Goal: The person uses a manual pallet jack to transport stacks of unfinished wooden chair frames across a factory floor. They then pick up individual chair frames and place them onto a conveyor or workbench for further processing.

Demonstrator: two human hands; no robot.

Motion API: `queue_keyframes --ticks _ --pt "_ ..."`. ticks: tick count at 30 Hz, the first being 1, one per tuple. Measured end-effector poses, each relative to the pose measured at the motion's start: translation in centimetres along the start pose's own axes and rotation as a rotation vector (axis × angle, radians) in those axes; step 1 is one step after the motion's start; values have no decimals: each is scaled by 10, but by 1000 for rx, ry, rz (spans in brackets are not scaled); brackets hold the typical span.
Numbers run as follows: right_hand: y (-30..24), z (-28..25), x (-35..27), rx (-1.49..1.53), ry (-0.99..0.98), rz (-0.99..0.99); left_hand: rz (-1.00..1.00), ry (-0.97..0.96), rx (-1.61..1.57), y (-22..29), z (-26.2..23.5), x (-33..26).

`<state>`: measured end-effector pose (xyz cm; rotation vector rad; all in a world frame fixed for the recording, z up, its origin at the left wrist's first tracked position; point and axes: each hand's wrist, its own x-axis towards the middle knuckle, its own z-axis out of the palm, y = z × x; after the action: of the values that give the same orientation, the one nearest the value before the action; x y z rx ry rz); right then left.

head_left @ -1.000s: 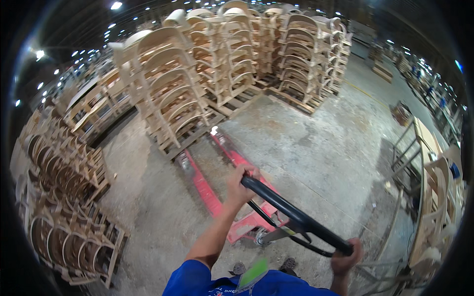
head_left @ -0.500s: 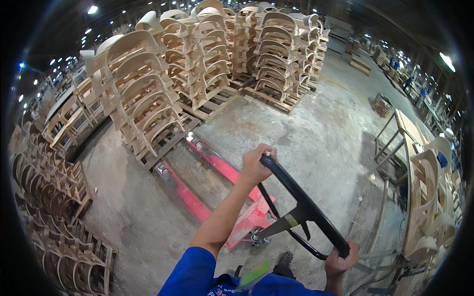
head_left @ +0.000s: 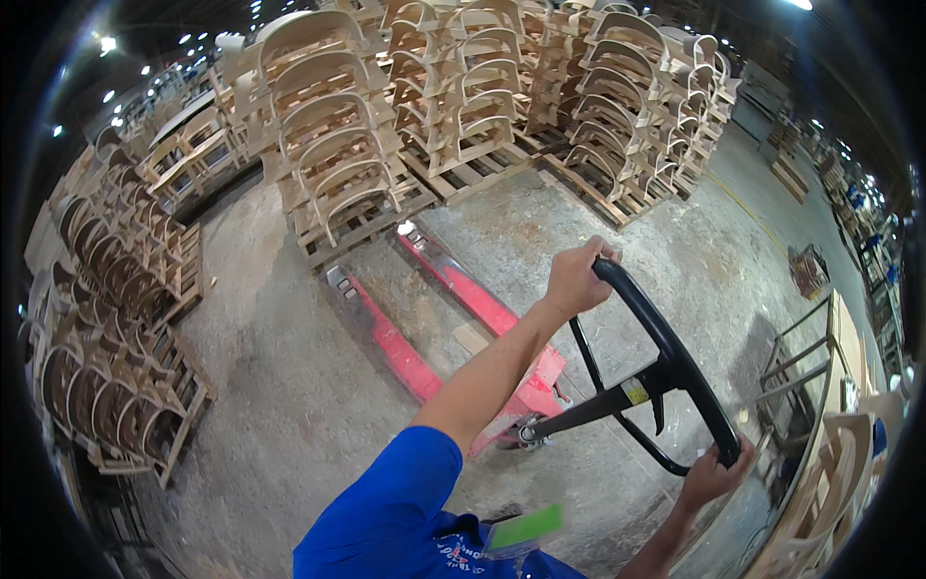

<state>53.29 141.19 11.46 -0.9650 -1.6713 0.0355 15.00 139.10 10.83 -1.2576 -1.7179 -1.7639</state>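
Note:
Both my hands hold the black loop handle of a red pallet jack. My left hand is closed round the handle's upper left end, arm stretched forward. My right hand grips its lower right end, near my body. The handle's dark shaft slants down to the jack's base. Two red forks with worn grey tips point away from me. Their tips lie close to the near edge of a wooden pallet, which bears a tall stack of curved wooden chair frames.
More stacked frames stand on a pallet at the back right. Curved wooden parts sit on pallets at left. A metal-legged table and wooden parts line the right. A scrap of wood lies between the forks.
The handle and both my hands have moved right in the view, and the handle stands steeper. My view has turned, so the stacks sit further right. My grip is unchanged.

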Motion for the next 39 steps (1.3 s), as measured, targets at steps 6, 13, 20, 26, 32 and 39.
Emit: queue_keyframes --ticks 6,13,20,26,32,39 --pt "118 74 107 -2 -127 41 -138 -51 67 -13 118 35" --pt "247 192 230 16 -103 -71 -232 0 173 -43 256 90" --pt "347 326 354 82 -173 -94 -274 59 143 -102 389 151" --pt "421 484 464 266 -359 -150 -128 126 205 -172 483 204" --pt "522 672 599 822 -602 88 -176 155 182 -226 587 272" --pt "470 947 682 808 -823 -59 -226 274 374 -321 648 331"
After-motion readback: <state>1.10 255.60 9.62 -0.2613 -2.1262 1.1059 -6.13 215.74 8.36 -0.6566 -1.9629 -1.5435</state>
